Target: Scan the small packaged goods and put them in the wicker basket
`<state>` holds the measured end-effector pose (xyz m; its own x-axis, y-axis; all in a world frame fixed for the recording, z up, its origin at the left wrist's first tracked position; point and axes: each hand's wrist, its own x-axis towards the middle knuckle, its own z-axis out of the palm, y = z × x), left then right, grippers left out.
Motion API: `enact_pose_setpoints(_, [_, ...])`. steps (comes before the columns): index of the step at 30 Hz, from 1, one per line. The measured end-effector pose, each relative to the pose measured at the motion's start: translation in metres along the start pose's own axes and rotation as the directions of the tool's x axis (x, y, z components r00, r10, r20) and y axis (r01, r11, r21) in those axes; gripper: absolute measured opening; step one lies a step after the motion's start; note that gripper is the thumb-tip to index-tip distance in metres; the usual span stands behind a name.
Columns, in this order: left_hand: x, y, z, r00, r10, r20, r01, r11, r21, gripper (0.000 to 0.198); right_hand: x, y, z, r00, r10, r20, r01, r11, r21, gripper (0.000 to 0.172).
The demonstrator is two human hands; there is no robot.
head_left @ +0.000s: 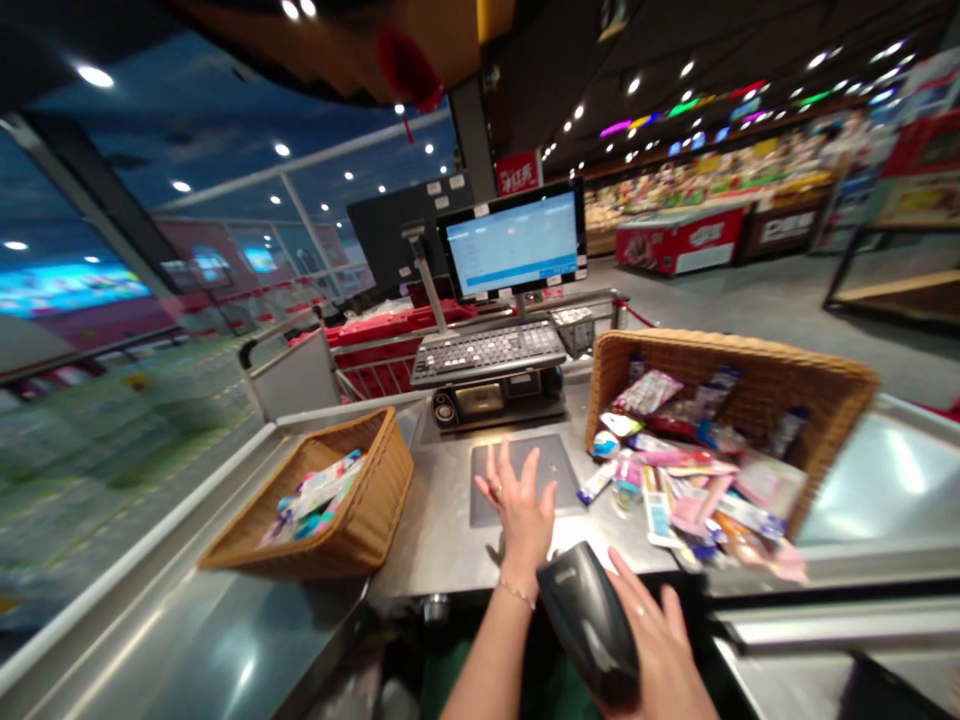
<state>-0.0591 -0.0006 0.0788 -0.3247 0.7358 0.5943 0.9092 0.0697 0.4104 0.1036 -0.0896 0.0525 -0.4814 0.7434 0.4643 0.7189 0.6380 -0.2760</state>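
My left hand (519,505) is stretched over the dark grey pad (484,508) set in the metal counter, fingers spread and holding nothing. Low in the view, my right hand (652,640) grips a black handheld barcode scanner (589,615), its head pointing up and to the left. To the right, a tipped wicker basket (832,420) spills small packaged goods (694,495) onto the counter. On the left stands another wicker basket (379,500), tilted, with several colourful packages (322,500) inside.
Behind the pad are a keyboard (491,350) and a lit monitor (517,245). A thin stand (427,275) rises left of the monitor. Metal railings and a red shopping cart (397,325) are beyond the counter. Store shelves and a red display case (675,240) fill the background.
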Motion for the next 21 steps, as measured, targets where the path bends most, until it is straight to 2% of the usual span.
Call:
enact_pose_setpoints(3, [-0.002,0.008,0.006,1.000,0.017,0.024,-0.017,1.000,-0.009,0.046,-0.001,0.007,-0.001,0.998,-0.065,0.003,0.065,0.995,-0.072,0.056])
enact_pose_setpoints(7, [-0.004,0.022,0.011,0.997,0.020,0.077,-0.019,1.000,-0.012,0.047,-0.005,0.015,0.000,0.998,-0.061,-0.029,0.058,0.994,-0.091,0.053])
enact_pose_setpoints(11, [-0.007,0.034,0.017,0.992,0.019,0.126,-0.017,1.000,-0.016,0.046,-0.014,0.024,0.003,0.998,0.051,-0.040,-0.052,0.998,-0.033,0.051])
enact_pose_setpoints(14, [-0.012,0.041,0.025,0.988,0.043,0.148,-0.041,0.999,-0.016,0.046,-0.019,0.031,0.005,0.999,0.046,-0.013,-0.046,0.998,-0.040,0.053])
enact_pose_setpoints(17, [-0.018,0.049,0.036,0.981,0.080,0.179,-0.074,0.997,-0.035,0.046,-0.020,0.029,0.005,0.996,0.083,-0.043,-0.085,0.996,-0.037,0.050])
enact_pose_setpoints(18, [-0.019,0.053,0.040,0.978,0.088,0.188,-0.081,0.996,-0.046,0.046,-0.020,0.027,0.005,0.985,0.155,-0.079,-0.156,0.988,-0.008,0.048])
enact_pose_setpoints(21, [-0.023,0.065,0.052,0.977,0.091,0.194,-0.078,0.995,-0.069,0.049,-0.019,0.020,0.002,0.962,0.244,-0.125,-0.237,0.969,0.068,0.045])
